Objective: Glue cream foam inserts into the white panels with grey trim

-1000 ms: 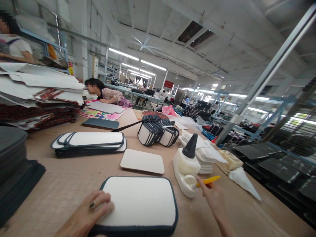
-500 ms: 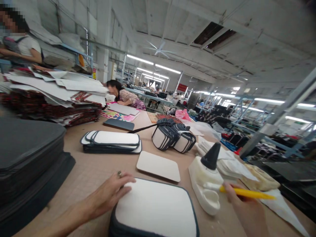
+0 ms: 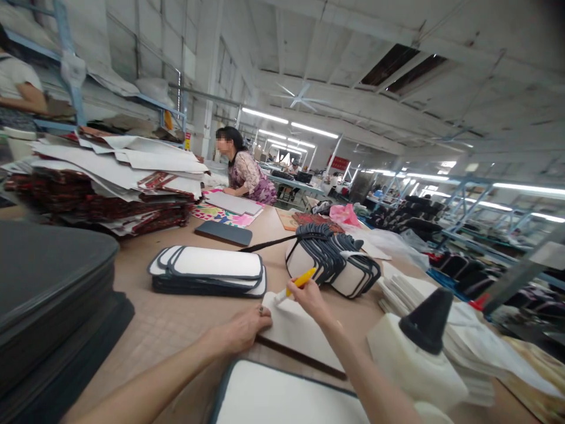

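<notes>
My right hand (image 3: 309,297) grips a yellow-handled brush (image 3: 301,281), its white tip touching the far-left part of a cream panel (image 3: 304,333) with rounded corners. At that panel's left edge, my left hand (image 3: 249,327) has its fingers bent and closed on the border. Nearest to me lies a stack of larger white panels with dark edging (image 3: 282,394), partly below the picture. To the right stands a whitish plastic bottle (image 3: 410,359) with a black cone cap (image 3: 428,321); my right forearm passes beside it. Beyond my hands is a pile of long dark-edged white pieces (image 3: 212,265).
Bundled dark-edged pieces (image 3: 331,259) stand behind the brush. A tall dark stack (image 3: 48,294) fills the left side, with layered white and red sheets (image 3: 119,176) behind it. Folded pale cloth (image 3: 410,294) lies right. A person (image 3: 247,171) leans at the table's far side.
My right hand has brought the brush from the bottle left onto the cream panel. My left hand has moved from the near stack to that panel's edge. The view has shifted; the far person sits higher.
</notes>
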Tool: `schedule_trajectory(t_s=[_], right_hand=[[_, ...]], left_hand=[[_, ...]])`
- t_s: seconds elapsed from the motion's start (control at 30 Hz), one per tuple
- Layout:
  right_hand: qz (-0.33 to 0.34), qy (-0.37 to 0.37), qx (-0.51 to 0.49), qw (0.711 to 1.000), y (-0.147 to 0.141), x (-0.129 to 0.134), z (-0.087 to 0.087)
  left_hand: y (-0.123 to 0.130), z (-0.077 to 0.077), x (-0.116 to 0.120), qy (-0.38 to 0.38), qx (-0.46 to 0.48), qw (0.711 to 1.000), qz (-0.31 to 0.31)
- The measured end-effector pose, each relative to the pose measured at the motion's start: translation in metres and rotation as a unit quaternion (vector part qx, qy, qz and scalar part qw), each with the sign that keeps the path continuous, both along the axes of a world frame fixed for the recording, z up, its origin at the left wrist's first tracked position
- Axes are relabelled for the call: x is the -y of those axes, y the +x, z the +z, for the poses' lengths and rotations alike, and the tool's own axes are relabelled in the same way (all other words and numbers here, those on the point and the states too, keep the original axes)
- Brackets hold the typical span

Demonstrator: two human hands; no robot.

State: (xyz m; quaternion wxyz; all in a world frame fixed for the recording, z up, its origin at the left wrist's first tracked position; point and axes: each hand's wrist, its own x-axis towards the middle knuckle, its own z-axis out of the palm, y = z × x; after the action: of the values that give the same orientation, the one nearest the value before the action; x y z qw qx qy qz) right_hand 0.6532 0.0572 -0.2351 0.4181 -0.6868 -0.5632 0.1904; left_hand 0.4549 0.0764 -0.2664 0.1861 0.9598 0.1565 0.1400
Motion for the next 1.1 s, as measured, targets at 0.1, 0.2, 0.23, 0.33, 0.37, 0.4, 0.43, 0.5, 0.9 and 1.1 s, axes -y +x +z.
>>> schedule_trajectory(t_s=[0.1, 0.2, 0.23, 0.33, 0.37, 0.4, 0.43, 0.5, 0.9, 1.1], right_hand=[[-0.011, -0.026, 0.046, 0.999, 0.013, -0.001, -0.003], [-0.065, -0.058, 0.097, 0.991, 0.049, 0.024, 0.001], [-0.090, -0.069, 0.112, 0.987, 0.063, 0.036, 0.004], [-0.156, -0.084, 0.145, 0.973, 0.093, 0.068, 0.015], [-0.166, -0.082, 0.151, 0.971, 0.094, 0.073, 0.018], [-0.165, -0.077, 0.152, 0.971, 0.089, 0.074, 0.021], [-0.152, -0.070, 0.150, 0.974, 0.079, 0.071, 0.022], [-0.100, -0.057, 0.133, 0.984, 0.047, 0.056, 0.020], [-0.076, -0.086, 0.170, 0.979, 0.071, 0.094, 0.009], [-0.118, -0.064, 0.173, 0.976, 0.080, 0.077, 0.012]], left_hand=[[0.001, -0.002, -0.002, -0.010, -0.005, 1.000, -0.004], [0.001, -0.003, -0.003, -0.018, -0.002, 1.000, -0.006], [0.002, -0.003, -0.003, -0.021, 0.001, 1.000, -0.007], [0.002, -0.005, -0.007, -0.030, 0.011, 0.999, -0.005], [0.003, -0.007, -0.010, -0.033, 0.014, 0.999, -0.002], [0.003, -0.008, -0.012, -0.036, 0.018, 0.999, 0.003], [0.004, -0.009, -0.015, -0.038, 0.021, 0.999, 0.009], [0.004, -0.012, -0.021, -0.041, 0.025, 0.999, 0.019], [0.010, -0.001, -0.020, -0.003, -0.021, 1.000, 0.010], [0.012, 0.003, -0.024, 0.031, -0.065, 0.997, -0.001]])
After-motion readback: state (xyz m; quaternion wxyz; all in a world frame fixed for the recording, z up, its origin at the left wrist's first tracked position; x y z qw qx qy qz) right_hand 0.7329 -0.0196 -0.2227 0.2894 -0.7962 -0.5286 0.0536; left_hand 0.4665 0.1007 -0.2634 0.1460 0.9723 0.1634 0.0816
